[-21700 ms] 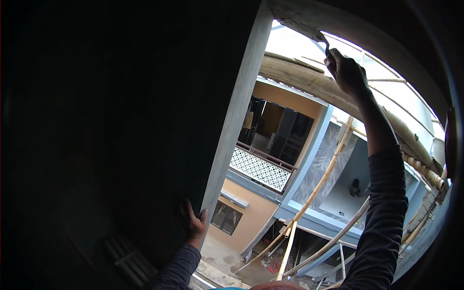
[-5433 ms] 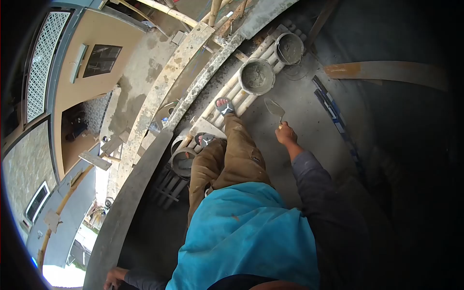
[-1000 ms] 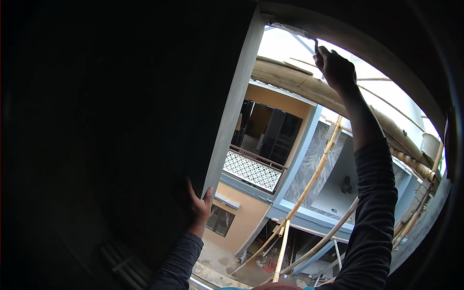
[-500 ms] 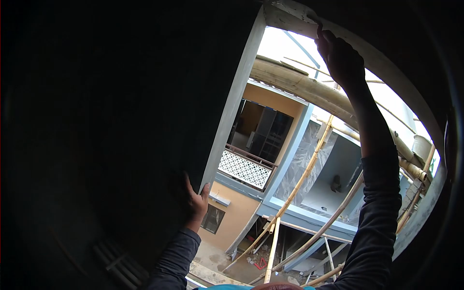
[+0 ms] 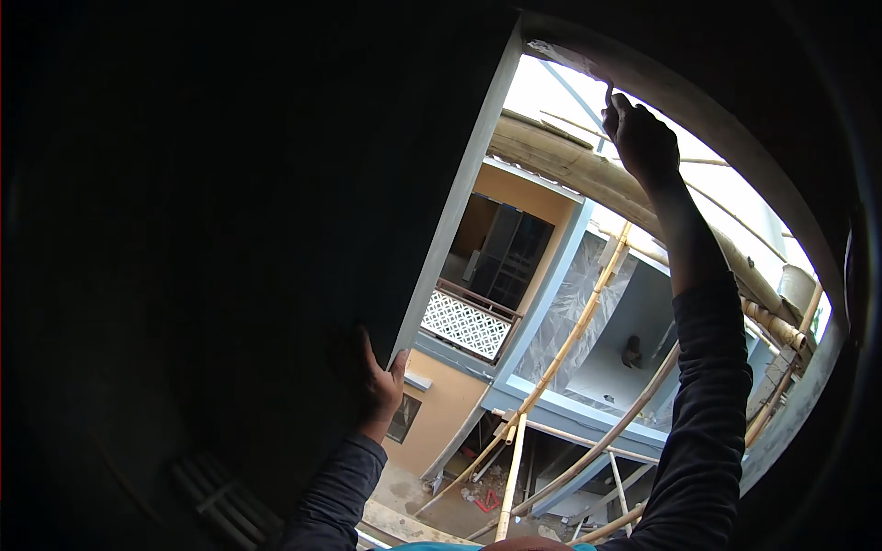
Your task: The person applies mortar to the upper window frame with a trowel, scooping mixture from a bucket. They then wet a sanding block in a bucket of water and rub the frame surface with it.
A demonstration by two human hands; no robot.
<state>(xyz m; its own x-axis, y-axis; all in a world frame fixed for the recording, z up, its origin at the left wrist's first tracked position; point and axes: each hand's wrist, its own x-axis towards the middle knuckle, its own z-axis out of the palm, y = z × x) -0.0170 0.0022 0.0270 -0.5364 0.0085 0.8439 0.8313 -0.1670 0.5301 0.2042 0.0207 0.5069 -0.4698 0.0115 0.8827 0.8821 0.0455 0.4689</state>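
Observation:
Raised high at the upper right, my right hand (image 5: 645,140) is closed round the handle of a trowel (image 5: 608,90). The trowel's blade is hard to make out against the underside of the opening's top edge (image 5: 675,96). Lower down, my left hand (image 5: 381,381) rests on the left side edge of the opening (image 5: 457,211), with thumb and fingers spread on either side of the corner. Some of its fingers fade into the dark wall (image 5: 230,230).
Through the opening are bamboo poles (image 5: 577,332), a thick horizontal beam (image 5: 570,158) and a building with a white lattice balcony (image 5: 466,323). A person (image 5: 632,352) is in the blue-framed room opposite. A slatted bamboo piece (image 5: 220,496) lies at the lower left.
My right hand rose to the top edge, then came down a little with the trowel. My left hand keeps its place on the side edge. The view has shifted slightly.

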